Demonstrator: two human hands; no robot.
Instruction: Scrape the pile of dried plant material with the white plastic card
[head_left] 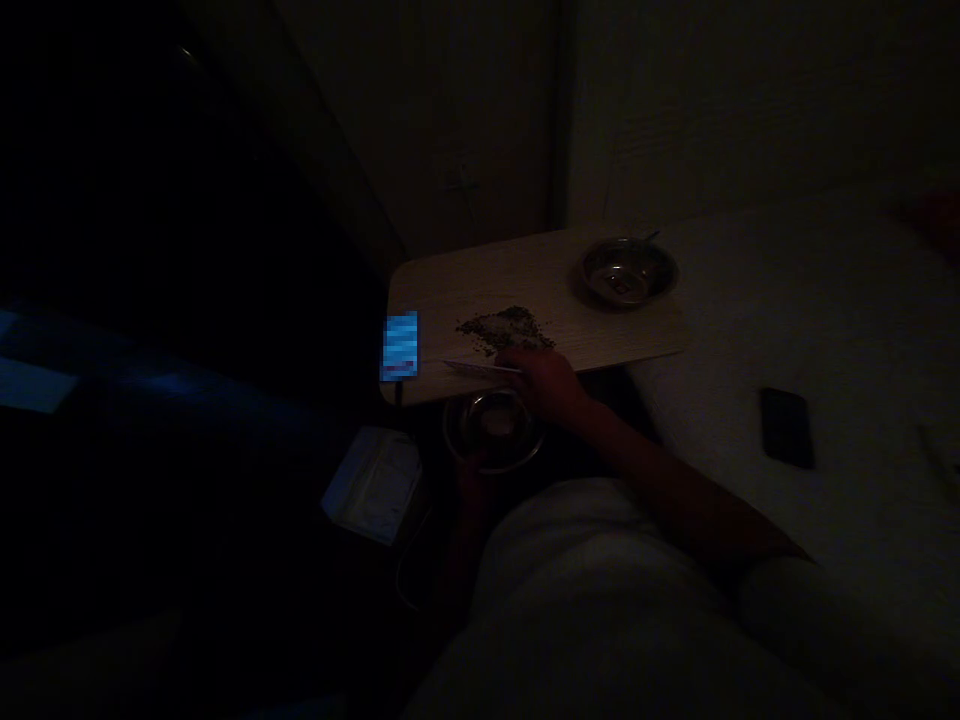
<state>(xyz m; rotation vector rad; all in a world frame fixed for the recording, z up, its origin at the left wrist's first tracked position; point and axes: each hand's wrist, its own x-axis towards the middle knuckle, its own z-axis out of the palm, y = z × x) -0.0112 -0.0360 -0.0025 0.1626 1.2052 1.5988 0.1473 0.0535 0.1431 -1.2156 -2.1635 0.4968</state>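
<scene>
The room is very dark. My right hand (546,380) rests at the near edge of a small wooden table (480,280), fingers closed on a thin flat card (480,368) lying along that edge. A pile of small dark grains (504,326) lies on the tabletop just beyond the hand. A steel bowl (493,428) sits below the table edge, and my left hand (472,478) is barely visible under it in the dark; its fingers do not show.
Another steel bowl (628,270) stands at the table's far right. A lit phone screen (400,346) lies at the table's left edge. A dark phone (787,427) lies on the white bed at right. A white bag (373,484) sits below left.
</scene>
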